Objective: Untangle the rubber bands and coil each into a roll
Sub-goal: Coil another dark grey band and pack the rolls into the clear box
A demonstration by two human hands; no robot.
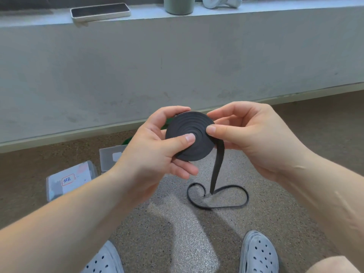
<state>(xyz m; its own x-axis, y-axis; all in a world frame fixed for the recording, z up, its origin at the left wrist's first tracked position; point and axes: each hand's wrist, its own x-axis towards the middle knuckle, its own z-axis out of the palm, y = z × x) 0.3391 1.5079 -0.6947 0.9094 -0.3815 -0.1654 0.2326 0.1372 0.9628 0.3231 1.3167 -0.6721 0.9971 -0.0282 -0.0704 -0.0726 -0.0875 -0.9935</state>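
Observation:
A black rubber band is wound into a flat spiral roll held up in front of me. My left hand grips the roll, thumb pressed on its centre and fingers behind it. My right hand pinches the roll's right edge with thumb and forefinger. From that edge the band's loose tail hangs down to the floor. There it lies in a heart-shaped loop. A bit of green band peeks out behind my left hand.
Two clear plastic boxes with labels sit on the speckled floor at the left. A grey concrete wall rises ahead; on its ledge are a phone, a green cup and a white object. My grey perforated shoes are at the bottom.

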